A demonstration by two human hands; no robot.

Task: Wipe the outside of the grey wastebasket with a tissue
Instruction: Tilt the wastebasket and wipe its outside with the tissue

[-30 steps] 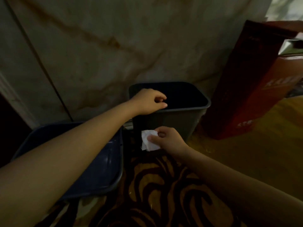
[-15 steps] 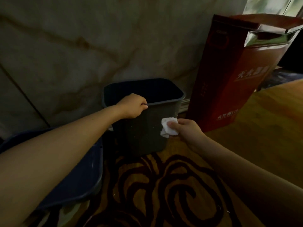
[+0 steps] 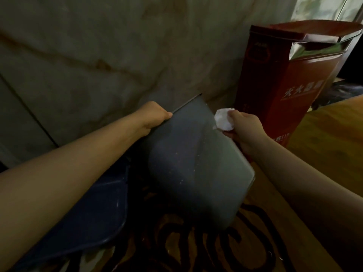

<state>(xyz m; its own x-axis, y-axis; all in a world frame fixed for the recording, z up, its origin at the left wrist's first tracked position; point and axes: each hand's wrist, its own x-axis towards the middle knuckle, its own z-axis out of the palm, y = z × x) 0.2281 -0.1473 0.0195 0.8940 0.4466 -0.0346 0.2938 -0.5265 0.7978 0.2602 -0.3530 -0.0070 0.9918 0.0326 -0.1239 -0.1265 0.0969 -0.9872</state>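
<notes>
Half a second earlier the grey wastebasket (image 3: 198, 165) had stood upright on the patterned carpet (image 3: 196, 248) with its open mouth facing up; at this moment it was tipped far over, mouth turned away toward the marble wall (image 3: 117, 55) and its base swung toward the camera, so one broad side panel faced the viewer. The left hand (image 3: 155, 118) was closed around the rim at the upper left edge, fingers wrapped over the lip and thumb along the outside, and it appeared to carry the bin's weight in that tilt. The right hand (image 3: 243, 130) pinched a crumpled white tissue (image 3: 224, 121) between thumb and fingers and pressed it against the upper right edge of the panel, near the rim; before, the tissue had been on the bin's front wall lower down. The wastebasket lay between a dark blue plastic tub (image 3: 94, 213) on its left, partly under the left forearm, and a tall red gift box (image 3: 290, 91) just beside it on the right.

Pale specks and dusty streaks showed across the exposed panel, so most of that face probably remained to be wiped. The tilt seemed to open up the sides and lower part that were awkward to reach while the bin stood. The likely next stroke was down the panel from the rim, with the left hand steadying the bin
</notes>
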